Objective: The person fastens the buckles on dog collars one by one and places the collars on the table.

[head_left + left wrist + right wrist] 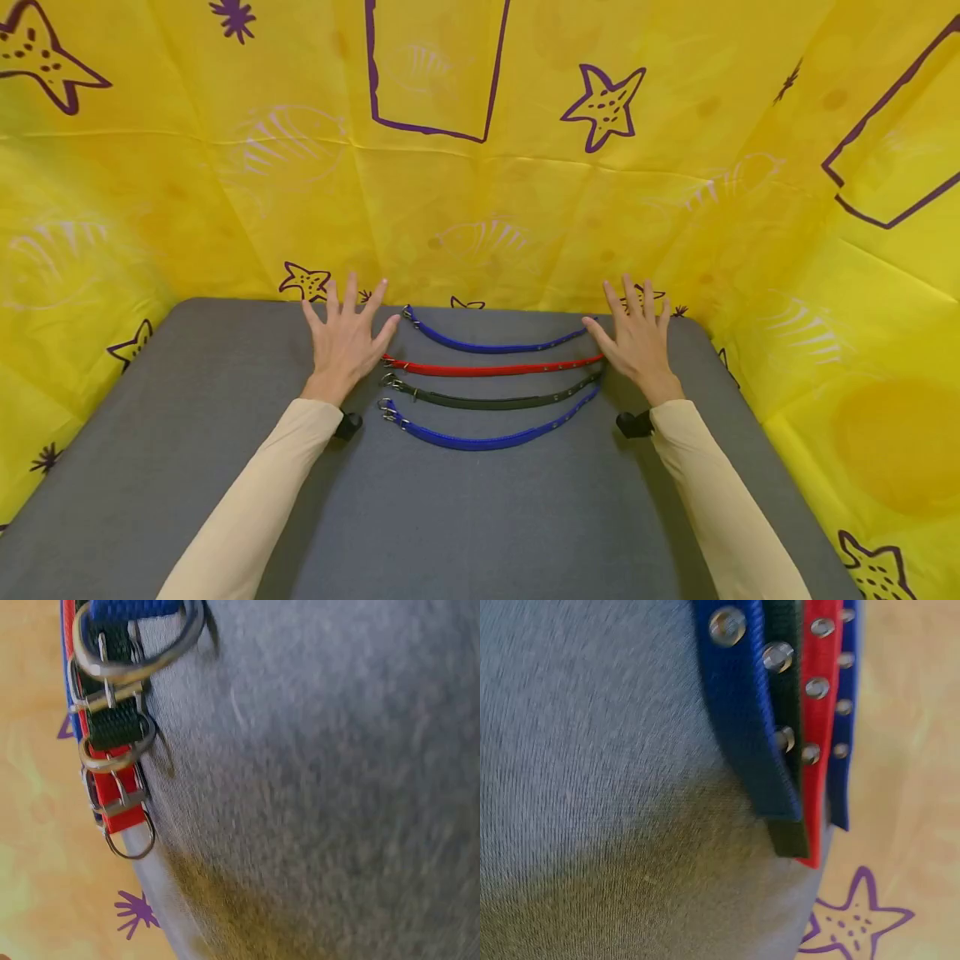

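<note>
Several pet collars lie side by side across the grey table: a far blue collar [480,347], a red collar [487,370], a dark green collar [487,404] and a near blue collar [468,444]. Their metal buckles and rings are at the left, their eyeleted tips at the right. My left hand [341,346], fingers spread, is beside the buckle ends and holds nothing. Across from it, my right hand [637,346] is also spread and bare, its thumb overlapping the tips of the far blue and red collars in the head view. Neither hand appears in the wrist views.
The grey table [480,525] has rounded far corners. A yellow cloth [487,192] printed with starfish and fish rises behind it and along both sides. Each wrist carries a black camera, the left camera [348,426] and the right camera [634,425].
</note>
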The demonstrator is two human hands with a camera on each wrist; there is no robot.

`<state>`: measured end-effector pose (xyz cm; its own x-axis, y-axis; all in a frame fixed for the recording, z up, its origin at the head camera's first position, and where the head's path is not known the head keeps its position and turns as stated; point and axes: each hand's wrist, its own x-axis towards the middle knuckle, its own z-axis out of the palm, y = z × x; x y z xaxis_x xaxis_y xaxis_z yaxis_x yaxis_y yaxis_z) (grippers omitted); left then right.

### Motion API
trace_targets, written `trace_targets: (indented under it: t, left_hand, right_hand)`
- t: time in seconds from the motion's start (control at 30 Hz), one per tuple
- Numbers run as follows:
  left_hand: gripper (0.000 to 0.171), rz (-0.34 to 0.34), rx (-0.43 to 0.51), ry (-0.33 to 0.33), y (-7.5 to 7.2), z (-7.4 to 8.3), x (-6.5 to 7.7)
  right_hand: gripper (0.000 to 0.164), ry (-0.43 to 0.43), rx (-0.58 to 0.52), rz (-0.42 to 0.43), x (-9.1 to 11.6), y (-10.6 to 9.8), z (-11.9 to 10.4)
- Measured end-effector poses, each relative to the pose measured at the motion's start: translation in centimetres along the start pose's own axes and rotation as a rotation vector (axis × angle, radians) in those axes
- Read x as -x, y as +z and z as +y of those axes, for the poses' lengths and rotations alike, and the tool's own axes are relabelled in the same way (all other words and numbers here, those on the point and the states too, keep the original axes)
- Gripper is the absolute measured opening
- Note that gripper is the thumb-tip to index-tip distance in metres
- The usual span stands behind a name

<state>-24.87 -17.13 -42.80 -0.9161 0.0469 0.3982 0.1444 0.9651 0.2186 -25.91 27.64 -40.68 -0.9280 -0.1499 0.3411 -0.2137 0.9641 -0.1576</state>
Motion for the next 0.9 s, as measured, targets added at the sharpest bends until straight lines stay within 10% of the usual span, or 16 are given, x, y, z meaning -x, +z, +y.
trace_targets:
  t: [0.9]
  left_hand:
    - [0.059, -0.058, 0.119, -0.084, -0.8, 1.9, 3.4]
  right_hand:
    - [0.071, 0.009, -0.210, -0.035, 5.4, -0.9, -1.6]
